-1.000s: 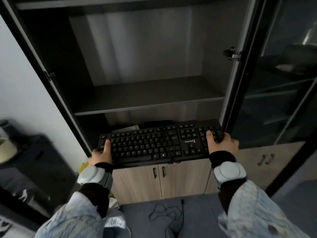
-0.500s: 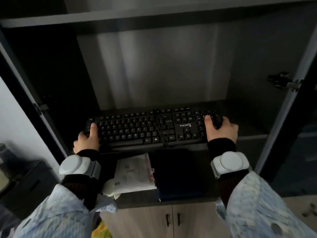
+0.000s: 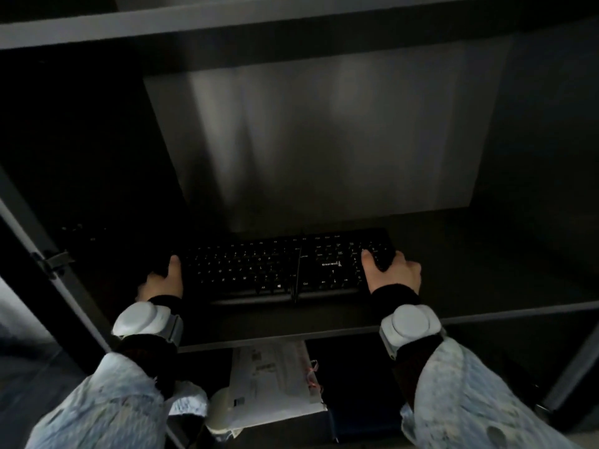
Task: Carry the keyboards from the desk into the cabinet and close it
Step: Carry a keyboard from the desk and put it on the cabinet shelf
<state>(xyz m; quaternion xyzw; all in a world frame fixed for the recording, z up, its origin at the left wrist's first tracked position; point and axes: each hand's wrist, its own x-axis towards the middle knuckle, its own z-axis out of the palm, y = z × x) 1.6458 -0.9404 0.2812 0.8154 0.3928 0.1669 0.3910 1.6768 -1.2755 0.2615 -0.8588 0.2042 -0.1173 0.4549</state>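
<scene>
A black keyboard [image 3: 259, 267] with its cable wound over the middle lies inside the dark cabinet, on the middle shelf [image 3: 486, 280]. My left hand [image 3: 163, 280] grips its left end, thumb on top. My right hand [image 3: 393, 270] grips its right end, thumb on the number keys. Both arms reach in over the shelf's front edge. Whether the keyboard rests fully on the shelf or hovers just above it is too dark to tell.
On the shelf below lie a stack of white papers [image 3: 272, 384] and a dark flat object [image 3: 363, 413] beside it. The cabinet's left frame with a hinge [image 3: 53, 259] stands at the left. Another shelf [image 3: 291, 24] runs overhead.
The keyboard has gone up from the lower shelf's height and deeper into the cabinet, onto the middle shelf. Both hands kept their grip on its ends, and my view moved closer.
</scene>
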